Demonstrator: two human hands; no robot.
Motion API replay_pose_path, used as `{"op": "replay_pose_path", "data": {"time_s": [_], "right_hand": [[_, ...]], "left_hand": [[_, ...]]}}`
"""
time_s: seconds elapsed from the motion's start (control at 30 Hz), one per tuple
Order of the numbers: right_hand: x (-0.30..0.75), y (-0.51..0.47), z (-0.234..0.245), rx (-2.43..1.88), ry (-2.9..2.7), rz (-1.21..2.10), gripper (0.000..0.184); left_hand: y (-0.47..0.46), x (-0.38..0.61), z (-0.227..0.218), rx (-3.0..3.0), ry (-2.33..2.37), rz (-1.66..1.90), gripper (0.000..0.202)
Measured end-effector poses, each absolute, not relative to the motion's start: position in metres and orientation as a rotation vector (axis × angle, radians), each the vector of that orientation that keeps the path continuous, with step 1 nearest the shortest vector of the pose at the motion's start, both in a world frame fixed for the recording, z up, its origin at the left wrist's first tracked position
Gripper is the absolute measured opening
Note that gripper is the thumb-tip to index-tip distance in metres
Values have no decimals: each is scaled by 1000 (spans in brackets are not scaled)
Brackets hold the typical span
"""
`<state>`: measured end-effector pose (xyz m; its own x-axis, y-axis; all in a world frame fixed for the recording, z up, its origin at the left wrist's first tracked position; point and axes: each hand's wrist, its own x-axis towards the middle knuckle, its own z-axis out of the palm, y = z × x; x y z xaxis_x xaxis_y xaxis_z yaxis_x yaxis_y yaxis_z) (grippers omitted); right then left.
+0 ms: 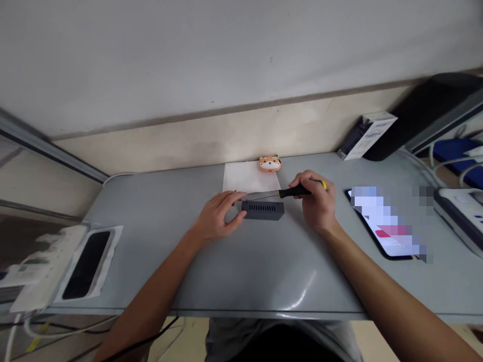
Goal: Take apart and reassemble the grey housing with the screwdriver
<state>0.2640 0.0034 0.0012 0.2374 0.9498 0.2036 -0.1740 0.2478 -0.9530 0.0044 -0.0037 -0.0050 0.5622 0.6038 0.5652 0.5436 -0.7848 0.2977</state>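
Note:
A dark grey vented box (263, 210) lies on the grey table with a row of slots along its top. My left hand (220, 215) grips its left end, thumb at the near side and fingers at the far side. In my right hand (319, 201) is a screwdriver (294, 191) with a black and yellow handle. Its metal shaft slants left over the box, and the tip is near my left fingertips at the box's left end. Whether the tip sits on a screw is too small to tell. Behind the box is a sheet of white paper (241, 176).
An orange animal-faced case (269, 163) rests on the paper's far edge. To the right lie a lit phone (381, 226), a box (366, 136) and a black cylinder (418, 115). On the left are a dark phone (86, 264) and a white power strip (53, 261) with plugs.

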Motion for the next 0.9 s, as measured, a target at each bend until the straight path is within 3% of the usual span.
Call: {"op": "replay_pose_path", "data": {"time_s": [0.57, 0.9], "right_hand": [[263, 3, -1, -1017, -1039, 1001, 23], [267, 14, 1, -1016, -856, 976, 26]], "left_hand": [[-2, 3, -8, 2776, 975, 1088, 21], [1, 0, 1, 3028, 871, 1092, 24]]}}
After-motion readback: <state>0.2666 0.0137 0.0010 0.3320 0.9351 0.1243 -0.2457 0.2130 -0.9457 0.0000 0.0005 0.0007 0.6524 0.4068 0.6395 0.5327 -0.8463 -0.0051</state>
